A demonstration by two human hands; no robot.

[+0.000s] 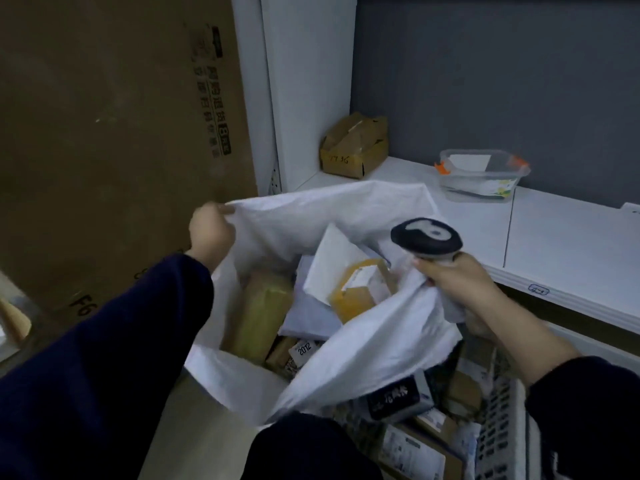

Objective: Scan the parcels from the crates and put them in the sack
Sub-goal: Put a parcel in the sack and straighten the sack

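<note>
Left grip (209, 233) tight on the sack (346, 209) rim, right grip (460, 285) tight around both scanner (426, 239) and sack edge.

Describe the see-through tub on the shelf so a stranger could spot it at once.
Find the white shelf below the grey wall, beyond the open sack. The tub stands at the back, right of the battered cardboard box in the corner. It alone is clear plastic, with orange clips at its ends.
</note>
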